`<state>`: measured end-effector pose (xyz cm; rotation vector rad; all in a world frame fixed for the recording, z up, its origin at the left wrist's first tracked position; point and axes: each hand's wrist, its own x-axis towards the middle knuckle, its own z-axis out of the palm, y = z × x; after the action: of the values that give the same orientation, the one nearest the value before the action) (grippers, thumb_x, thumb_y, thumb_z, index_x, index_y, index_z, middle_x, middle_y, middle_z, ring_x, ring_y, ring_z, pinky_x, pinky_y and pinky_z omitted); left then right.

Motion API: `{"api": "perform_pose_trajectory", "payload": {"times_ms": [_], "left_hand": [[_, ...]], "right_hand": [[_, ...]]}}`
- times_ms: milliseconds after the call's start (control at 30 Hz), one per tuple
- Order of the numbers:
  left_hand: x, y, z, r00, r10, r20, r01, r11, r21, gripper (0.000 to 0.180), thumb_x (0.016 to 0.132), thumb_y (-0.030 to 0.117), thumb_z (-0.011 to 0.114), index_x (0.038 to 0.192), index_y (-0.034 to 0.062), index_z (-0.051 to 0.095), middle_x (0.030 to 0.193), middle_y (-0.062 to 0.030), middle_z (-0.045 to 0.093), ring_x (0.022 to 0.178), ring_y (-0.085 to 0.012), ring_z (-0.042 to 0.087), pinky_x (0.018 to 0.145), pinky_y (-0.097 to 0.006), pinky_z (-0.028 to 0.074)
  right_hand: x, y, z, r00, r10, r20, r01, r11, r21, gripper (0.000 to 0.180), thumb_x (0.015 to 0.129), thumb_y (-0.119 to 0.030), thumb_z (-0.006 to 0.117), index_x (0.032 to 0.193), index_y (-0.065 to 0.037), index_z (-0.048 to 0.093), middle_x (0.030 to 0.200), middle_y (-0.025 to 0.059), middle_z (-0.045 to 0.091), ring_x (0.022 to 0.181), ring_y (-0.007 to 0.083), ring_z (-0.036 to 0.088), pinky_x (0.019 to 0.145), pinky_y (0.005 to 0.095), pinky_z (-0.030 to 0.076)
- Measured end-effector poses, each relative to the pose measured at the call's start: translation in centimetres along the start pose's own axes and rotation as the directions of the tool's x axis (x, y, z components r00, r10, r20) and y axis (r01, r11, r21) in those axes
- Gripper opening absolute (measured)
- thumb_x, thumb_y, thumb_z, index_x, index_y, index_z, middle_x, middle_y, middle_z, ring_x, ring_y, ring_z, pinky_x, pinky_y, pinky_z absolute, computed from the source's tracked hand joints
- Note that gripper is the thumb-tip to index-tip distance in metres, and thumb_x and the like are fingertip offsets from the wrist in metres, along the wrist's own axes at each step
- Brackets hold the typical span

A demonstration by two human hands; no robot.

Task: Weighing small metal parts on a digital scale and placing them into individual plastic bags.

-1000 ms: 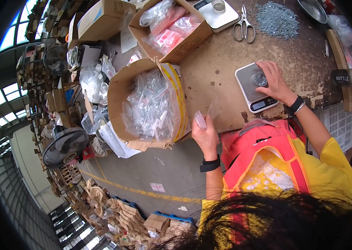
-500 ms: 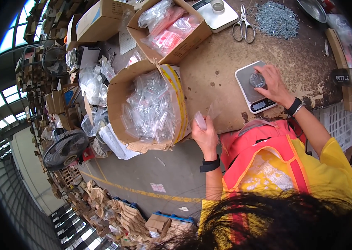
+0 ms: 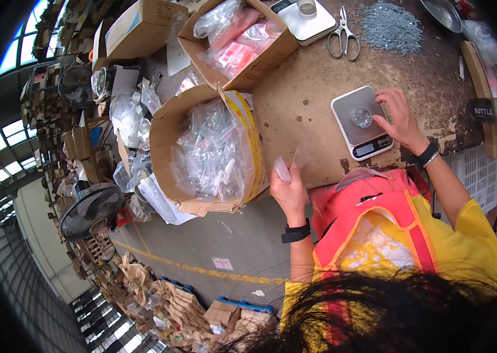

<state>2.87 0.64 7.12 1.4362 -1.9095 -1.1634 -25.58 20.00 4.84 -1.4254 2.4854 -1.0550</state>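
Note:
My left hand (image 3: 288,189) holds a small clear plastic bag (image 3: 286,166) at the near edge of the brown table (image 3: 307,88). My right hand (image 3: 398,115) rests with fingers on a small digital scale (image 3: 360,122). A little heap of small metal parts (image 3: 361,117) lies on the scale's plate, right by my fingertips. A cardboard box (image 3: 207,150) full of filled clear bags stands just left of my left hand.
A second cardboard box (image 3: 238,40) with clear and red-printed bags stands at the back. Beyond it are another scale (image 3: 307,17), scissors (image 3: 343,32) and a pile of metal screws (image 3: 390,23). A floor fan (image 3: 91,210) and stacked cartons fill the left.
The little heap of metal parts now lies uncovered on the scale. My right hand has shifted slightly to the right of it. My left hand stays put with the bag.

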Motion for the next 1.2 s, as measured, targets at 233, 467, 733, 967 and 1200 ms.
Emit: {"api": "perform_pose_trajectory", "payload": {"times_ms": [233,467,733,967,1200], "left_hand": [[0.2,0.5,0.5,1.0,0.018,0.009,-0.018,1.0,-0.007,0.013,0.089,0.011,0.073,0.092,-0.0006,0.067,0.082,-0.0105,0.068,0.074,-0.0217,0.065,0.073,-0.036,0.053],[0.2,0.6,0.2,1.0,-0.017,0.006,0.017,1.0,-0.004,0.013,0.09,0.011,0.073,0.092,-0.0005,0.067,0.081,-0.0091,0.067,0.074,-0.02,0.064,0.073,-0.035,0.052],[0.5,0.2,0.7,1.0,-0.005,0.02,0.005,1.0,-0.023,0.013,0.09,0.01,0.073,0.091,-0.0006,0.066,0.082,-0.0085,0.066,0.075,-0.0195,0.063,0.073,-0.035,0.052],[0.8,0.6,1.8,0.999,0.012,0.051,-0.011,0.999,-0.033,0.013,0.091,0.011,0.072,0.094,-0.0006,0.067,0.079,-0.0087,0.067,0.072,-0.0185,0.064,0.07,-0.035,0.052],[0.8,0.7,1.6,0.999,-0.031,0.043,0.034,0.997,-0.064,0.012,0.091,0.01,0.072,0.095,-0.0002,0.067,0.079,-0.0077,0.068,0.073,-0.0158,0.064,0.07,-0.033,0.052]], "right_hand": [[0.4,-0.4,-0.6,1.0,0.011,-0.013,-0.011,1.0,0.026,0.034,0.081,-0.007,0.075,0.11,-0.004,0.058,0.121,0.0139,0.061,0.122,0.036,0.053,0.106,0.0458,0.042],[-0.2,0.3,-0.2,1.0,0.027,0.008,-0.028,0.999,0.045,0.038,0.082,-0.008,0.075,0.116,-0.003,0.058,0.12,0.0161,0.06,0.122,0.0376,0.053,0.107,0.0463,0.042],[-0.3,0.2,-0.3,0.993,0.058,0.107,-0.06,0.998,0.016,0.064,0.075,-0.021,0.084,0.129,-0.004,0.054,0.13,0.0169,0.056,0.129,0.0385,0.048,0.111,0.048,0.038],[0.4,-0.4,2.0,0.991,-0.022,0.134,0.021,1.0,0.006,0.077,0.068,-0.026,0.089,0.133,-0.007,0.053,0.141,0.015,0.052,0.139,0.0389,0.041,0.118,0.0502,0.033],[2.2,-1.6,1.5,0.984,-0.127,0.126,0.14,0.985,-0.099,0.02,0.076,-0.005,0.075,0.092,-0.002,0.063,0.135,0.0117,0.057,0.137,0.036,0.045,0.115,0.0503,0.035]]}}
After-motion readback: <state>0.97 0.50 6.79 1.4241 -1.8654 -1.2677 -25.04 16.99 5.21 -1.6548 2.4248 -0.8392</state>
